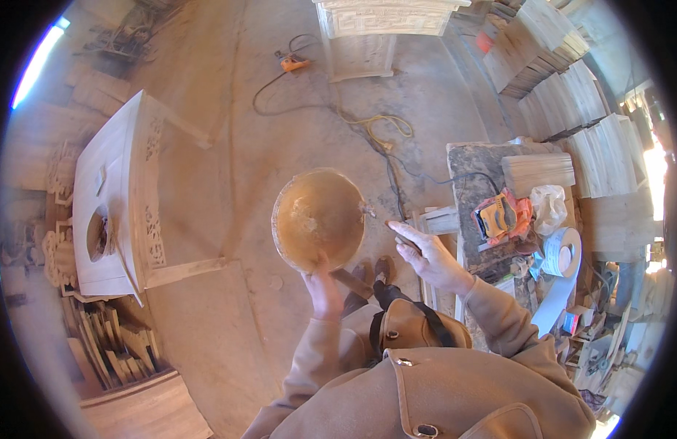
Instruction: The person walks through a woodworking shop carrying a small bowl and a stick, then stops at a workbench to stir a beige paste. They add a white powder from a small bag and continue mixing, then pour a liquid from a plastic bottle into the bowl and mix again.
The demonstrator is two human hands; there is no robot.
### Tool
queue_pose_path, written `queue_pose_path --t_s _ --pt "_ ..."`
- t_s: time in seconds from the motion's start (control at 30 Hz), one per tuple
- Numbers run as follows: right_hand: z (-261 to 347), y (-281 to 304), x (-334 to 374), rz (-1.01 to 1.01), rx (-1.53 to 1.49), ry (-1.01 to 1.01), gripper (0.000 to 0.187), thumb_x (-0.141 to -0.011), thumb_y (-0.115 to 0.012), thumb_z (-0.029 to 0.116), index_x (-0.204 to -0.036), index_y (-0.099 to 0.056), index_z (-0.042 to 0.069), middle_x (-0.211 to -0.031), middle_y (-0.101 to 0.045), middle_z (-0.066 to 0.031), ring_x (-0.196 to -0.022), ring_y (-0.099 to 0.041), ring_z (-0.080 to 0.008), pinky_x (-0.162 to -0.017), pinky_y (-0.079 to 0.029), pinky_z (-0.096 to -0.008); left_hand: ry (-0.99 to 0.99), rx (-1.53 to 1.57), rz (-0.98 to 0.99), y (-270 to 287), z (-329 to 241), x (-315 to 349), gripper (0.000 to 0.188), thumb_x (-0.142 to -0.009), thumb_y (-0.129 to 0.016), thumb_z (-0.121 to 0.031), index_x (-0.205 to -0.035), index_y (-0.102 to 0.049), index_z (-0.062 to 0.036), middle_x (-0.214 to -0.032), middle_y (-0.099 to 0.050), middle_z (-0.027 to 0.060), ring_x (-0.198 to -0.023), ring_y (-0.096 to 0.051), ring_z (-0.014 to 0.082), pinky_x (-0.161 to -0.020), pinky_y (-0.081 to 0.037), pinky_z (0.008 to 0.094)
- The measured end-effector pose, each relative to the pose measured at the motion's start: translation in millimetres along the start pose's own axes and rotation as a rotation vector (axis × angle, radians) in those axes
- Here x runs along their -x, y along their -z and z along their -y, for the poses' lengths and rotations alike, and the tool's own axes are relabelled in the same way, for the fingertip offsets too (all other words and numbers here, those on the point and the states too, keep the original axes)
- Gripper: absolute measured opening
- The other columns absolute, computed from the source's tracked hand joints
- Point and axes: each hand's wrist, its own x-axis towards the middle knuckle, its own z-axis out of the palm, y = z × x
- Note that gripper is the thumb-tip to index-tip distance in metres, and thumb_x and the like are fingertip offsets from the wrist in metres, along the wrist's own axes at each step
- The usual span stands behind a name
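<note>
In front of my body I hold up a round, brownish bowl (pixel 316 219) with a rough, pale-crusted rim. My left hand (pixel 324 293) grips its near edge, the fingers partly hidden by the bowl. A brown wooden stick (pixel 351 283) juts out below the bowl on the right; whether it is joined to the bowl cannot be told. To the right of the bowl, my right hand (pixel 435 260) is closed on a thin dark tool (pixel 404 235), its kind unclear, pointing toward the bowl. A small pale lump (pixel 367 210) sticks out at the bowl's right rim.
On my right, a worn bench (pixel 466 157) bears a yellow-black power tool (pixel 495 218), stacked boards (pixel 538 170) and a paper roll (pixel 563 252). A pale carved wooden table (pixel 115 197) with a round hole stands left. Cables and an orange power tool (pixel 293 63) lie on the floor ahead.
</note>
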Motion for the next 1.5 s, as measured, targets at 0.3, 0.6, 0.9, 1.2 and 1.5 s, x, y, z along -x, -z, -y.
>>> queue_pose_path --t_s 0.3,0.6,0.9,1.2,1.5 --pt "-1 -33 9 0.005 -0.240 0.008 0.044 -0.099 -0.055 0.014 -0.142 -0.049 0.003 -0.127 -0.060 -0.0190 -0.116 -0.059 -0.0284 -0.099 -0.045 -0.0371 0.148 0.017 0.093 -2 -2 9 0.052 -0.099 -0.062 -0.024 -0.142 -0.042 -0.0033 -0.135 -0.052 0.0088 -0.118 -0.052 0.0200 -0.100 -0.042 0.0353" --pt "13 -13 15 0.067 0.494 0.056 0.054 -0.091 -0.062 0.012 -0.143 -0.052 0.019 -0.090 -0.059 -0.0160 -0.085 -0.064 -0.0324 -0.076 -0.053 -0.0419 0.092 -0.008 0.127 -3 -1 14 0.051 -0.099 -0.062 -0.022 -0.142 -0.042 -0.0027 -0.136 -0.052 0.0088 -0.120 -0.053 0.0196 -0.099 -0.044 0.0352" --pt "5 -18 20 0.094 1.014 -0.027 0.068 -0.083 -0.067 0.012 -0.147 -0.046 0.024 -0.113 -0.054 -0.0141 -0.103 -0.059 -0.0303 -0.081 -0.051 -0.0425 0.081 -0.080 0.164 0 11 22 0.044 -0.099 -0.061 -0.018 -0.137 -0.048 -0.0007 -0.134 -0.055 0.0093 -0.119 -0.053 0.0202 -0.100 -0.043 0.0354" --pt "-18 -5 42 0.035 0.238 -0.221 0.049 -0.091 -0.063 0.009 -0.139 -0.056 0.015 -0.128 -0.062 -0.0183 -0.115 -0.060 -0.0303 -0.092 -0.049 -0.0387 0.158 -0.110 0.147 4 31 24 0.049 -0.097 -0.064 -0.016 -0.141 -0.044 -0.0085 -0.136 -0.054 0.0043 -0.120 -0.053 0.0173 -0.099 -0.045 0.0310" --pt "-24 -10 59 -0.177 0.069 -0.148 0.046 -0.094 -0.059 0.014 -0.140 -0.054 0.012 -0.123 -0.063 -0.0229 -0.105 -0.065 -0.0344 -0.089 -0.050 -0.0387 0.282 -0.294 0.225 -8 35 21 0.049 -0.097 -0.065 -0.017 -0.140 -0.044 -0.0068 -0.136 -0.053 0.0044 -0.120 -0.052 0.0172 -0.099 -0.043 0.0316"
